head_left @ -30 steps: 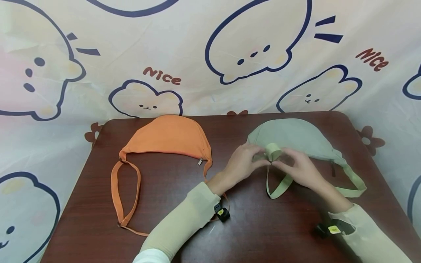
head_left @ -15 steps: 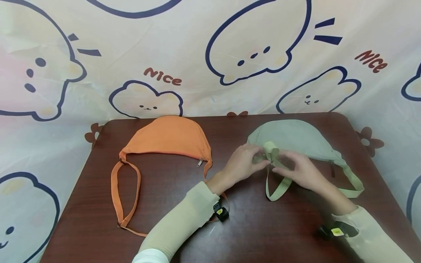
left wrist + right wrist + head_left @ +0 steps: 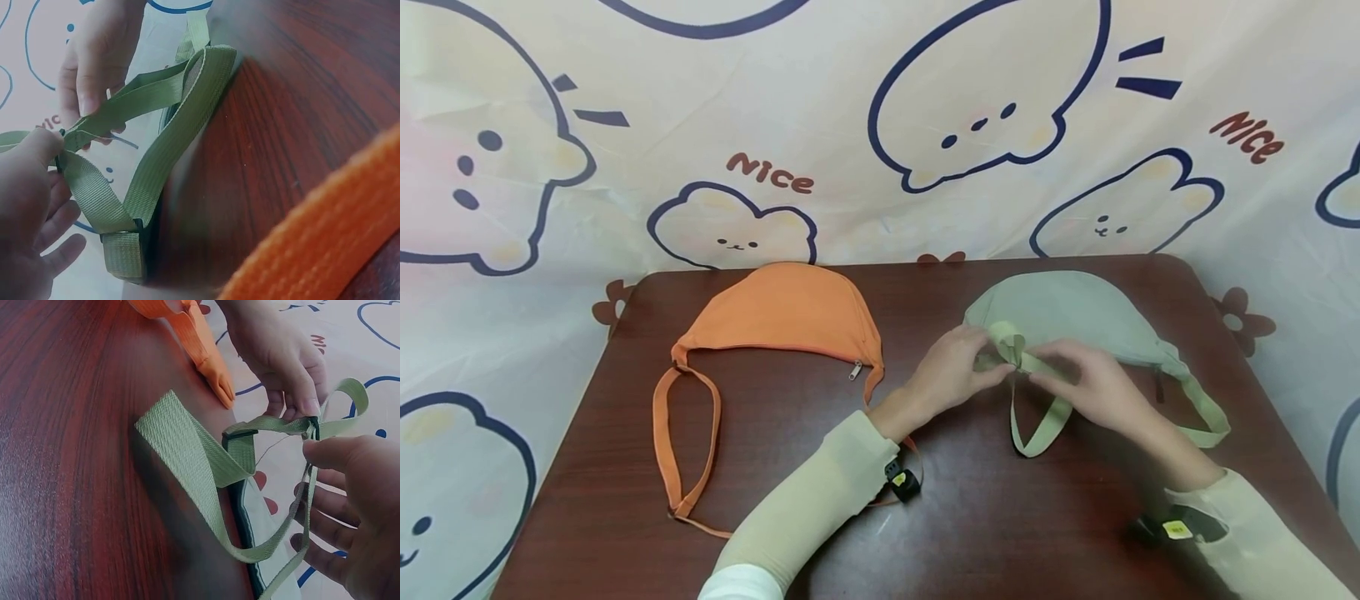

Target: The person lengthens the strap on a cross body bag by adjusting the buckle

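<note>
A pale green waist bag (image 3: 1060, 308) lies at the back right of the table, with its green webbing strap (image 3: 169, 144) lifted in front of it. My left hand (image 3: 951, 371) pinches the strap at a small dark slider buckle (image 3: 314, 428). My right hand (image 3: 1097, 387) pinches the strap just right of that buckle, between thumb and forefinger, as the right wrist view shows. A loop of webbing bulges up on the left side of the buckle. Further along the strap sits a second dark buckle (image 3: 140, 228). The exact threading at the fingertips is hidden.
An orange waist bag (image 3: 786, 308) lies at the back left, its strap (image 3: 662, 433) looping towards the front and partly under my left forearm. The brown table (image 3: 1000, 533) meets a printed cloth backdrop (image 3: 850, 125) at its far edge.
The webbing loop between my hands has tipped to the left. My right hand has shifted slightly right, drawing a short stretch of strap with it; my left hand has hardly moved.
</note>
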Available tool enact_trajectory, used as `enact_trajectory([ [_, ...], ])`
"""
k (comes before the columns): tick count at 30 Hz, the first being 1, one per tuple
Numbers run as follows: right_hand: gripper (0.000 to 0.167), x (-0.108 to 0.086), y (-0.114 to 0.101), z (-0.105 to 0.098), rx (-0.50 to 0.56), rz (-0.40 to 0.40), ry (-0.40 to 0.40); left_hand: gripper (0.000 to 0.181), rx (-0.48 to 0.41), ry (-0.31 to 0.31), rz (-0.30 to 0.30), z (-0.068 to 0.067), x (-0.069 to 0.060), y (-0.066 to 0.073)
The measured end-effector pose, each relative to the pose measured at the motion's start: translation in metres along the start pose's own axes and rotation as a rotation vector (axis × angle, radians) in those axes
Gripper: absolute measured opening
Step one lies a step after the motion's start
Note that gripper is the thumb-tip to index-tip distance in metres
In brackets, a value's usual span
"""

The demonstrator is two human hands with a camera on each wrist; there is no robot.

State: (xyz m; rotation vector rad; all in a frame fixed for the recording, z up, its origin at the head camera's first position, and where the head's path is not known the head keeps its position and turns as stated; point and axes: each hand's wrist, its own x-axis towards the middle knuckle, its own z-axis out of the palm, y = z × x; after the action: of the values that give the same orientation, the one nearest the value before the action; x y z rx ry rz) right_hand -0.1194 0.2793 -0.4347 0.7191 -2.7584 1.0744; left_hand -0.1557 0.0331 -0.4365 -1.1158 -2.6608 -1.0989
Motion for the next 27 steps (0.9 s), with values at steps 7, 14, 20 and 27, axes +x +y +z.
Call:
enact_trajectory([
  [7,0.023,-0.005,-0.004,-0.014,0.025,0.117,-0.036,0.019,-0.016,-0.007,-0.007,0.001,0.000,-0.002],
  [14,0.021,-0.015,0.000,-0.037,0.129,0.189,-0.159,0.018,-0.005,-0.010,0.011,0.000,0.001,-0.004],
  [20,0.012,-0.026,0.004,-0.049,0.001,0.240,-0.141,0.018,-0.009,-0.029,0.058,-0.002,0.001,-0.006],
  [27,0.006,-0.041,0.008,-0.068,-0.063,0.265,-0.135,0.014,0.002,-0.046,0.081,-0.011,0.000,-0.013],
])
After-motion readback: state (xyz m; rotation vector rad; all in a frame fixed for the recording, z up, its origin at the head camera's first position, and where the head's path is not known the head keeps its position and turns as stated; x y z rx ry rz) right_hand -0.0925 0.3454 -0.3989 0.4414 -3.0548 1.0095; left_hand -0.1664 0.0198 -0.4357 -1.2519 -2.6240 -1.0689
